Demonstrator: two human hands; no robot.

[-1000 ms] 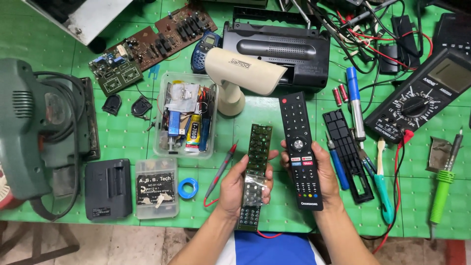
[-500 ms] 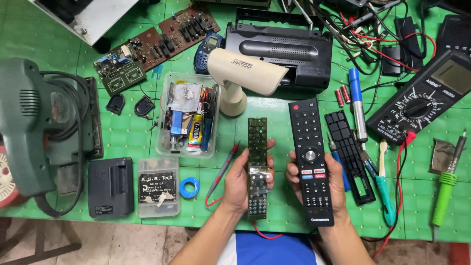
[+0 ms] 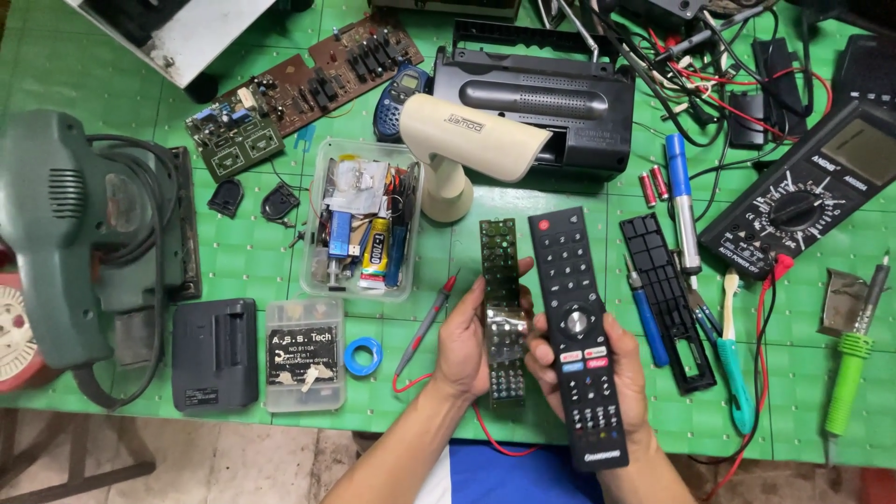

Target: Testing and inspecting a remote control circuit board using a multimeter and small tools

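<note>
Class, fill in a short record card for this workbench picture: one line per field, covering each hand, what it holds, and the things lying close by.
Left hand: left hand grips a green circuit board, held upright over the mat.
Right hand: right hand holds a black remote control, buttons facing up.
Relation: board and remote side by side, close together.
Surface: green mat.
Left of the hands: red probe, blue tape roll, clear parts tray.
Right of the hands: black remote back cover, blue screwdriver, multimeter.
</note>
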